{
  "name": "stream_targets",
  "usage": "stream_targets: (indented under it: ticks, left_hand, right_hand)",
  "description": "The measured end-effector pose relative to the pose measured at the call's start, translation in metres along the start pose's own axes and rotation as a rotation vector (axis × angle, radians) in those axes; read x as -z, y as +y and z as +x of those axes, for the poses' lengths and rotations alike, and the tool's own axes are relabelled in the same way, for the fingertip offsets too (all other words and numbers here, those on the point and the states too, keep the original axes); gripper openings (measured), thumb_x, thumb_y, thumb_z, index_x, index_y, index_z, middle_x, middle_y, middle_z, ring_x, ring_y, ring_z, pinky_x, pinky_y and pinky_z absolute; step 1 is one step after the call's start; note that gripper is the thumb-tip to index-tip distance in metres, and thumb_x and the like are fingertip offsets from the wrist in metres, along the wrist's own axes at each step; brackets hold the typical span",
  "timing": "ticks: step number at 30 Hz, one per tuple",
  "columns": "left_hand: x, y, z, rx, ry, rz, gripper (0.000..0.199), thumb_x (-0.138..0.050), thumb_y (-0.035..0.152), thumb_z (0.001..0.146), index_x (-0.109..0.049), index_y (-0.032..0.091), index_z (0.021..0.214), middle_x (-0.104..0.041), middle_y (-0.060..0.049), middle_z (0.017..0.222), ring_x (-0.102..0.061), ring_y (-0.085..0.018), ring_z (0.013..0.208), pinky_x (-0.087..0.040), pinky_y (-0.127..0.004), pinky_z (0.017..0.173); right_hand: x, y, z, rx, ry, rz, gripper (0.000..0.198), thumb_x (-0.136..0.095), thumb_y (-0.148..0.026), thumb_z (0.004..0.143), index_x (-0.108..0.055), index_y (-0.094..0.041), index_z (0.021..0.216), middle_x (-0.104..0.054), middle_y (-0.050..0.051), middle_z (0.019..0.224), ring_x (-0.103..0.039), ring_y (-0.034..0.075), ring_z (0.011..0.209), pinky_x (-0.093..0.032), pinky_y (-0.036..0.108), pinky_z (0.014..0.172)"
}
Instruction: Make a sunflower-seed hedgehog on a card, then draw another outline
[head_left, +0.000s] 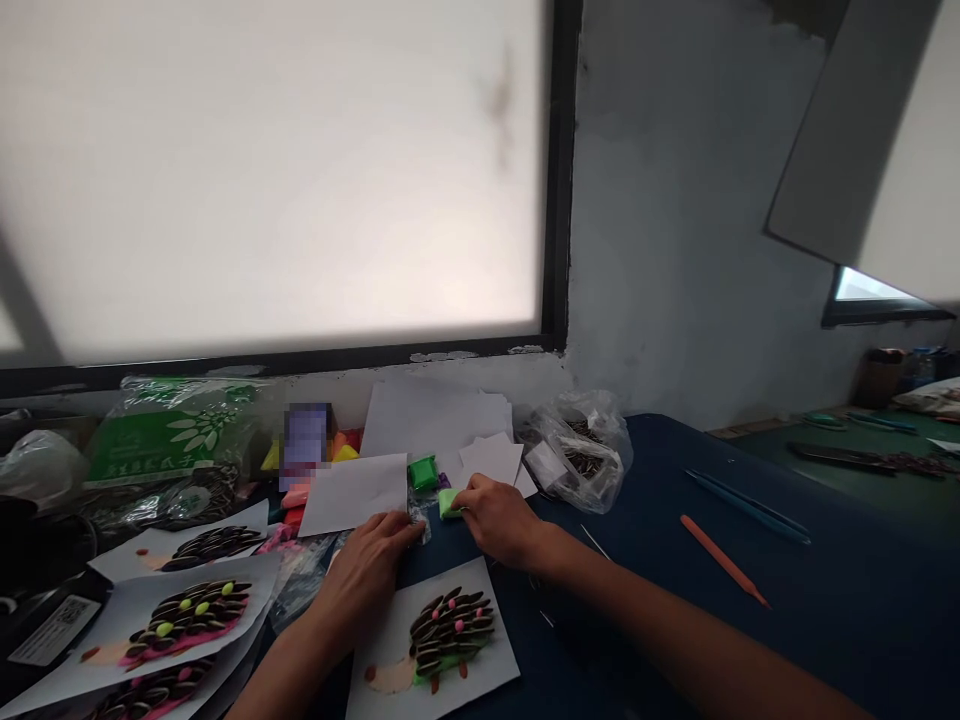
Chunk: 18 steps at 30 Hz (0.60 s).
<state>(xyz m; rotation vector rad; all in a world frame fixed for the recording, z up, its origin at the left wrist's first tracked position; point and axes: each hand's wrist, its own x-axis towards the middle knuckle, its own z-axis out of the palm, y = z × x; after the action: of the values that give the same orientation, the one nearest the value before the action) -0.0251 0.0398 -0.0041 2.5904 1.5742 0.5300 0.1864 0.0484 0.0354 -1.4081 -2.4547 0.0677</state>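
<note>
My right hand [499,518] pinches a light green block of modelling clay [448,503] just above the blue tabletop. Beside it, my left hand [371,562] rests low, its fingers closed at a crumpled clear plastic wrapper [424,522]; the fingertips are partly hidden. Below both hands lies a white card [480,680] with a hedgehog made of sunflower seeds, green clay and pink dots. A darker green clay block [423,472] sits behind the hands, close to a small purple piece [443,481].
Finished hedgehog cards [255,575] overlap at left. Behind them stands a green-printed bag [161,430] of seeds. White paper [352,490] and a clear bag of seeds [581,455] lie along the wall. An orange tool [724,560] and blue tweezers [750,505] are at right.
</note>
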Motion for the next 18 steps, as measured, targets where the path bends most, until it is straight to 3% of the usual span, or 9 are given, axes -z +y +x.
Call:
stream_targets:
  ticks: [4, 8, 13, 18]
  left_hand:
    - [0.001, -0.008, 0.000, 0.033, 0.176, -0.124, 0.047, -0.028, 0.019, 0.090, -0.063, 0.022, 0.121, -0.057, -0.006, 0.135, -0.053, -0.024, 0.123, -0.042, -0.040, 0.104]
    - [0.014, -0.004, -0.004, 0.105, 0.270, -0.080, 0.041, -0.026, 0.021, 0.091, -0.066, 0.019, 0.103, -0.063, -0.010, 0.122, -0.062, -0.023, 0.106, -0.050, -0.033, 0.087]
    - [0.022, 0.007, -0.013, 0.244, 0.081, 0.181, 0.036, -0.033, 0.010, 0.087, -0.067, 0.017, 0.100, -0.064, -0.011, 0.103, -0.061, -0.025, 0.097, -0.047, -0.034, 0.081]
    - [0.016, 0.009, -0.019, 0.228, 0.016, 0.142, 0.042, -0.027, 0.012, 0.093, -0.062, 0.014, 0.116, -0.063, -0.014, 0.109, -0.059, -0.024, 0.103, -0.046, -0.034, 0.087]
  right_hand:
    - [0.003, 0.002, -0.001, -0.033, 0.013, -0.047, 0.030, -0.044, -0.015, 0.092, -0.070, -0.015, 0.105, -0.063, 0.011, 0.105, -0.063, 0.019, 0.086, -0.043, 0.025, 0.071]
    - [0.003, 0.005, -0.002, -0.055, 0.000, -0.089, 0.029, -0.041, -0.014, 0.093, -0.068, -0.015, 0.102, -0.064, 0.011, 0.102, -0.063, 0.019, 0.084, -0.043, 0.026, 0.069]
    - [-0.003, 0.008, -0.001, -0.060, -0.062, -0.147, 0.024, -0.043, -0.014, 0.090, -0.066, -0.013, 0.097, -0.067, 0.013, 0.092, -0.065, 0.024, 0.083, -0.044, 0.030, 0.067]
    - [-0.010, 0.004, -0.001, -0.046, -0.087, -0.198, 0.027, -0.041, -0.006, 0.086, -0.062, -0.012, 0.102, -0.068, 0.016, 0.097, -0.066, 0.027, 0.087, -0.046, 0.032, 0.068]
